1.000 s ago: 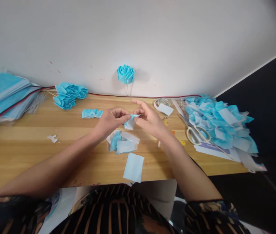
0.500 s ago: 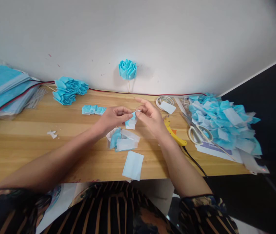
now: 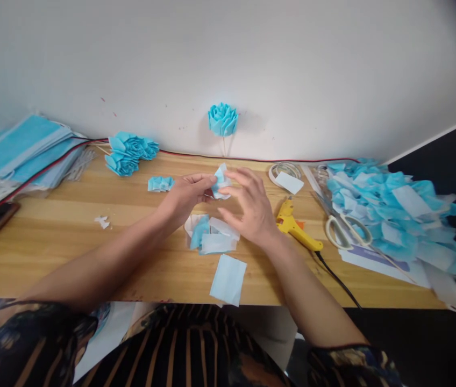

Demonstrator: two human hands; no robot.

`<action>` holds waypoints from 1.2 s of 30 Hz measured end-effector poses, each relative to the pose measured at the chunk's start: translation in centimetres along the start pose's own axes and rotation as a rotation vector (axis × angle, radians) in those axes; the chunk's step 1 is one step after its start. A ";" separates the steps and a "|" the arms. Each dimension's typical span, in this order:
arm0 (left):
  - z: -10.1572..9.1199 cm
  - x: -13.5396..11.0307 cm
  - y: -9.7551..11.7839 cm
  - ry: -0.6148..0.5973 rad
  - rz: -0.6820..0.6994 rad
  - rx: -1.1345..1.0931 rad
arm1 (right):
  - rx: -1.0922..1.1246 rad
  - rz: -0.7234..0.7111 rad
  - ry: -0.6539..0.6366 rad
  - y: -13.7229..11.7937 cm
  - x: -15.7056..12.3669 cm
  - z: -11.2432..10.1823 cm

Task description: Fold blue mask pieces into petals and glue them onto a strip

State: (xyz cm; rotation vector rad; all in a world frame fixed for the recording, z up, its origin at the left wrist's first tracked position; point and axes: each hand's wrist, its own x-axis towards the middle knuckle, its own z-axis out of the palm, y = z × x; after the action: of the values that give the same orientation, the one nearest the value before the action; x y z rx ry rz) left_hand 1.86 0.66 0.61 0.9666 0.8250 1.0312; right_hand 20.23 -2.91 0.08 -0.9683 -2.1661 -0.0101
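Left hand (image 3: 187, 194) pinches the piece (image 3: 220, 181). Right hand (image 3: 255, 208) is loosely spread beside it, contact unclear. Glue gun (image 3: 296, 230) lies just right of that hand.

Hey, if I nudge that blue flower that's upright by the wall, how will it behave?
The flower would probably sway or tip easily, being broad on top of one thin stick; what holds it up isn't clear. It's likely light for its size, since its petals look thin, and those might crumple if squeezed.
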 end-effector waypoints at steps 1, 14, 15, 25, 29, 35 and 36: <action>0.0 -0.1 -0.1 -0.009 -0.003 0.001 | -0.008 0.013 0.032 0.0 0.0 0.3; 0.0 0.0 -1.2 -0.073 0.010 0.070 | 0.234 0.318 0.226 0.2 -0.4 1.0; 0.0 0.0 -1.2 -0.076 0.016 0.079 | 0.263 0.346 0.222 0.1 -0.4 1.1; 0.4 -0.4 -0.9 -0.045 0.020 0.191 | 0.416 0.543 0.208 -0.2 -0.2 0.9; 0.5 -0.4 -0.8 -0.017 0.023 0.206 | 0.501 0.605 0.203 0.0 -0.3 1.1; 0.6 -0.4 -0.7 -0.018 0.015 0.227 | 0.555 0.672 0.197 0.3 -0.5 1.3; 0.6 -0.4 -0.7 -0.019 0.014 0.231 | 0.558 0.678 0.198 0.3 -0.5 1.3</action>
State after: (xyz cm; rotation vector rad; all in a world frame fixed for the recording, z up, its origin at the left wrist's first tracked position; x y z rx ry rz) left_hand 2.50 -0.02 0.23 1.1774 0.9373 0.9503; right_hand 19.81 -2.62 -1.23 -1.2365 -1.4452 0.7457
